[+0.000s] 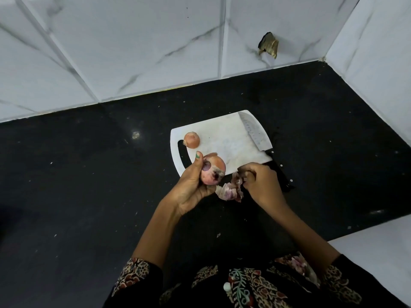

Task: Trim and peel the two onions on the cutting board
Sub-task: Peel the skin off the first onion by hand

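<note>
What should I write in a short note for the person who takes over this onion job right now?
Left hand: holds the larger pinkish onion in its grip, above the near edge of the white plastic cutting board.
Right hand: pinches loose papery pink onion skin, beside the held onion.
Smaller brown-skinned onion: lies on the board's left part, skin still on.
Broad steel knife with black handle: rests on the board's right side, untouched by either hand.
Done: part of the first onion's skin is off.
Left: finish this onion, then trim and peel the second.
</note>
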`<move>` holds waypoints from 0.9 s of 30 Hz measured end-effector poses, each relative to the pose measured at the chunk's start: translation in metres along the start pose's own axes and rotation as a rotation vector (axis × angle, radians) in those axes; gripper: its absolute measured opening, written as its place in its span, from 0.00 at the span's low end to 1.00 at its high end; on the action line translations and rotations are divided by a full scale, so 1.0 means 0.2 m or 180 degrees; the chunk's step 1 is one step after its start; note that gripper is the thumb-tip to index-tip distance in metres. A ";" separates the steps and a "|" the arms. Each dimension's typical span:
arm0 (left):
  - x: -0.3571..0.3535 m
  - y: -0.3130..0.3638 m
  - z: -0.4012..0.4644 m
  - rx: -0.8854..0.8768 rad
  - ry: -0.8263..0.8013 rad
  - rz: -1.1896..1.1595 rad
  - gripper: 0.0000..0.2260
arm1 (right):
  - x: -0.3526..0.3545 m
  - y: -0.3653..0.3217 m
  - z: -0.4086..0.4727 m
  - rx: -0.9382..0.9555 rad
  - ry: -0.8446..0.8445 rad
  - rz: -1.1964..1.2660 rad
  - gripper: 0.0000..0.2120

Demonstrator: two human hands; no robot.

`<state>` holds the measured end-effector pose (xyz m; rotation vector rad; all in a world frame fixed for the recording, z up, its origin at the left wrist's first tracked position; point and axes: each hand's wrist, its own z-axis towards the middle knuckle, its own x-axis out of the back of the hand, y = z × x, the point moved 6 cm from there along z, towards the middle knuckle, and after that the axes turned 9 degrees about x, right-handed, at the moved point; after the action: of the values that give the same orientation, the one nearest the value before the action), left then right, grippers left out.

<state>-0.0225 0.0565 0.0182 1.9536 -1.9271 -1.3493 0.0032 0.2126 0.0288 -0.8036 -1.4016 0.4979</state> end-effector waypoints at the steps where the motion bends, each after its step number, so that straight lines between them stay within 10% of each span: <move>1: 0.00 -0.01 0.00 0.0049 0.0038 -0.0043 0.29 | 0.01 -0.02 0.00 0.0056 0.0011 0.0019 0.14; 6: 0.01 -0.01 0.01 0.0041 -0.0015 -0.0133 0.29 | 0.05 -0.22 0.01 0.0470 -0.0129 0.1055 0.08; 27: 0.03 0.03 0.00 -0.0195 0.0232 0.0387 0.24 | 0.05 -0.31 -0.01 0.0693 -0.0426 0.1065 0.09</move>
<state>-0.0286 0.0497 0.0185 1.8004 -1.9139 -1.2720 -0.0031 0.1804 0.0815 -0.8418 -1.3110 0.9614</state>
